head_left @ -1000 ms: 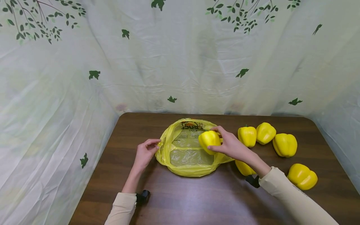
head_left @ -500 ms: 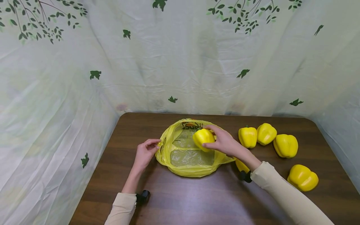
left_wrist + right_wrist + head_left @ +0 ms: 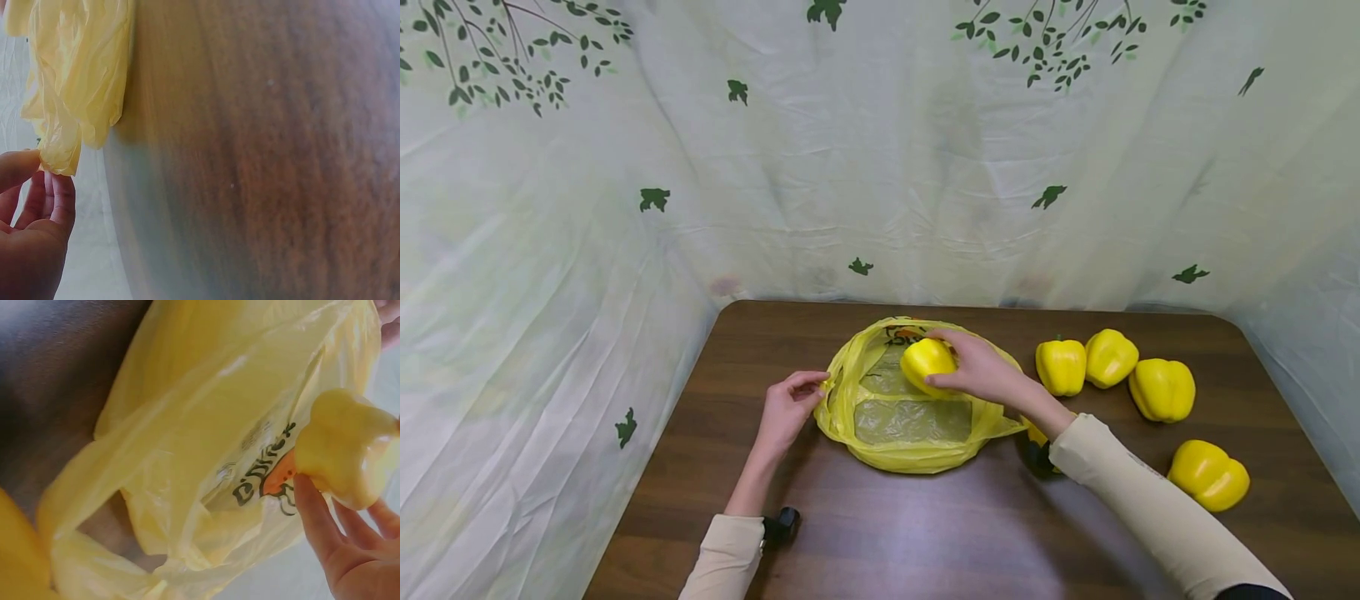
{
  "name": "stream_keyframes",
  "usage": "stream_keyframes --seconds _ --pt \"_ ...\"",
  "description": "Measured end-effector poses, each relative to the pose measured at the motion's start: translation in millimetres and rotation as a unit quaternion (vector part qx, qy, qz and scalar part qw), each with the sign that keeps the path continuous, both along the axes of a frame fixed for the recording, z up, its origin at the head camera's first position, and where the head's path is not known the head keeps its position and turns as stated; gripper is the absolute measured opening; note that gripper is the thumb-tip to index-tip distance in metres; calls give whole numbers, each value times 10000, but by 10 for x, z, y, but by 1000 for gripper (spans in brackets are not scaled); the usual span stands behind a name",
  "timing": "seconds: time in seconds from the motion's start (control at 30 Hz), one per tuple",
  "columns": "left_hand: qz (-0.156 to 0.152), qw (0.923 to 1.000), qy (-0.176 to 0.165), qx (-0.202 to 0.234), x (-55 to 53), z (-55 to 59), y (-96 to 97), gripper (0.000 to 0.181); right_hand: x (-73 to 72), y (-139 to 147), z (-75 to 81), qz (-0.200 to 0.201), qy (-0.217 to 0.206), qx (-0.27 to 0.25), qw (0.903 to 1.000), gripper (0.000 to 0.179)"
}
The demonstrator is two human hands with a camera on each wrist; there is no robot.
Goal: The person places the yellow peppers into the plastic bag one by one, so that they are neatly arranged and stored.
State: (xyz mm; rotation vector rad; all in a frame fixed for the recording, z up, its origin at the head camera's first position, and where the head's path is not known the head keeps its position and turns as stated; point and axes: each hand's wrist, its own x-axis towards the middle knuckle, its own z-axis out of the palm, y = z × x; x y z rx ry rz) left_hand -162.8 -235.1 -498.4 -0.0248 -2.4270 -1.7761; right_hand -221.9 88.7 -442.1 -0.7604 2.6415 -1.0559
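Pepper held over an open bag, head and wrist views. The right hand grips a yellow bell pepper between thumb and fingers, spread to the fruit's width. The pepper is above the far half of the mouth of a yellow plastic bag, which stands open near the middle of the far edge of the worktop. The left hand is narrowed to a pinch on the bag's left side. Over the last second the right hand has carried the pepper leftward, from the right side of the mouth to about its middle; the left hand and the bag have stayed nearly in place. The pepper thus appears well placed within the opening, though not released; whether it lies below the rim cannot be told. Three loose peppers sit close together toward the far right corner, and a single pepper lies nearer the right edge. A partly hidden pepper lies just right of the bag, now more covered by the right wrist and sleeve.
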Motion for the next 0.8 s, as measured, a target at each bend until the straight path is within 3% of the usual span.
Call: stream_keyframes --seconds 0.8 --pt "-54 9999 56 74 -3 -27 -18 25 -228 -339 -62 134 195 291 9993 72"
